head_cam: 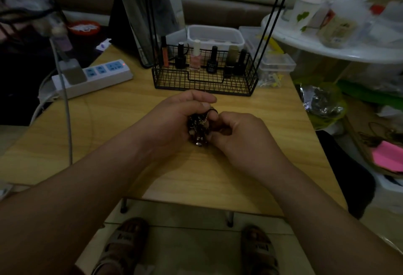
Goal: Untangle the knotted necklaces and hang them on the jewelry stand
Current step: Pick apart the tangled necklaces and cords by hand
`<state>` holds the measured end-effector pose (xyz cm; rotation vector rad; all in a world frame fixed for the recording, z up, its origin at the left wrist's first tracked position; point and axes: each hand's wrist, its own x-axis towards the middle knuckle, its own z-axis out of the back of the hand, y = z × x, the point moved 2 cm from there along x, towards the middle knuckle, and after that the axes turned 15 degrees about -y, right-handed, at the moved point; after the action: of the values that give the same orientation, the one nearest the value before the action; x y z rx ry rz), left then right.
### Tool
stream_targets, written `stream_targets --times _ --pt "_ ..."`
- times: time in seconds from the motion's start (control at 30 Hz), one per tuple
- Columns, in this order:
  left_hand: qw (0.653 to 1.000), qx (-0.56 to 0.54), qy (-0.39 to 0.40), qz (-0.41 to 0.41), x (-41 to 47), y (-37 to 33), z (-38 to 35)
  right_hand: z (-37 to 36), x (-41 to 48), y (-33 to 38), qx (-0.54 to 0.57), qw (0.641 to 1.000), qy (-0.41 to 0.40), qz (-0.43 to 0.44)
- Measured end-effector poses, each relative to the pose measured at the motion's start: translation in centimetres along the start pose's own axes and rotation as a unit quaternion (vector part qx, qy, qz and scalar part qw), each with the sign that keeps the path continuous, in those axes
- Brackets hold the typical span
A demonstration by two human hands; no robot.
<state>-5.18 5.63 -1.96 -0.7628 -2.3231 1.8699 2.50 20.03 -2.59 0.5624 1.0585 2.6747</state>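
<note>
The knotted necklaces (197, 129) sit as one dark, glinting clump between the two hands, held just above the middle of the wooden table (122, 126), slightly toward its far side. No single chain can be told from another; a small loop sticks out at the top of the clump.

The left hand (174, 122) cups the clump from the left, fingers curled over its far side and thumb near its top. This reads as the steadying grip, so the bundle does not turn while it is picked at. The right hand (239, 135) comes in from the right with its fingers curled inward and its thumb against the clump's edge. It appears to pinch a strand to tease it free, though the fingertips are mostly hidden. Working low over the table probably means a dropped chain lands close by.

Just beyond the hands stands the jewelry stand (205, 82), a black wire basket with thin rods rising out of view. No necklace visibly hangs on it, so the untangling looks early. Nail polish bottles (195, 58) line the basket. Clear plastic boxes (214, 34) lie behind it, and a white power strip (93, 78) lies to the far left.
</note>
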Motion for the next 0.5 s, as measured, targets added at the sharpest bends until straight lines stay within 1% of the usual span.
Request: stream_targets --times 0.1,0.13,0.27,0.43,0.5 --pt "1.000 -0.006 0.000 0.005 -0.07 -0.15 -0.17 -0.22 -0.26 0.29 -0.021 0.999 -0.020 0.045" --pt "1.000 -0.011 0.001 0.008 -0.11 -0.22 -0.19 -0.23 -0.24 0.30 -0.015 0.999 -0.024 0.047" --pt "0.999 -0.041 -0.005 0.018 -0.05 -0.42 0.02 -0.39 -0.14 0.16 0.032 0.999 0.004 0.002" --pt "0.999 -0.040 -0.015 0.023 0.15 -0.42 0.45 -0.39 -0.16 0.24 0.075 0.997 -0.004 -0.005" --pt "0.999 -0.021 -0.033 0.009 0.40 -0.47 0.78 0.09 0.00 0.24 0.067 0.998 -0.013 0.005"
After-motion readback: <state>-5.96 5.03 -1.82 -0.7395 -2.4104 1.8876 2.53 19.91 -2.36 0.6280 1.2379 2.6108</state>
